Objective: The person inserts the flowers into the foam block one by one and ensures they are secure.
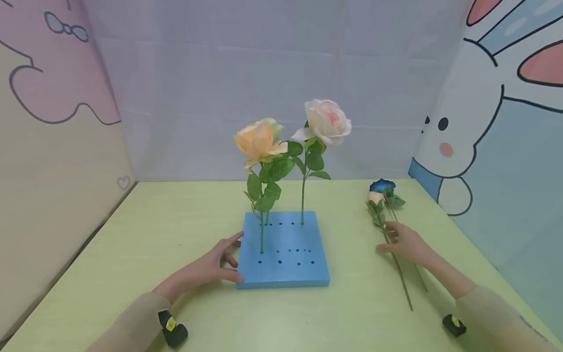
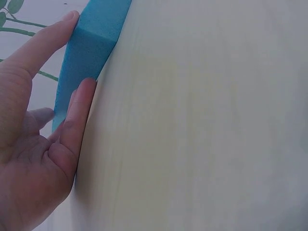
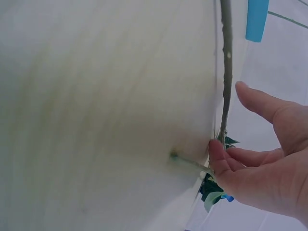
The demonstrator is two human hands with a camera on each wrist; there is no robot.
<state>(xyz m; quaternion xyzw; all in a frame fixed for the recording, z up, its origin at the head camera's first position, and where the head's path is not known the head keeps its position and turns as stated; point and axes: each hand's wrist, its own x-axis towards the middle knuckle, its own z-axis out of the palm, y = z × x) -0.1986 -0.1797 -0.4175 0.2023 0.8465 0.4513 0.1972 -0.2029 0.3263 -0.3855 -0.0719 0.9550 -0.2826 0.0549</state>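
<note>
My left hand (image 1: 222,261) rests at the left edge of a blue foam block (image 1: 290,274) with rows of holes. Its fingers touch the block's side, as the left wrist view shows with the blue block (image 2: 84,53). A peach rose (image 1: 258,140) and a pale pink rose (image 1: 327,122) stand upright in the block. At the right, a cream rose (image 1: 376,197) and a blue rose (image 1: 382,186) lie on the table. My right hand (image 1: 406,243) is over their stems, fingertips right at a stem (image 3: 227,62), thumb apart from it.
The pale yellow-green table (image 1: 198,205) ends at a white cloth backdrop (image 1: 198,98). Side panels with cartoon drawings stand left and right, the right one showing a rabbit (image 1: 466,132). Dark camera mounts (image 1: 173,330) sit at both wrists.
</note>
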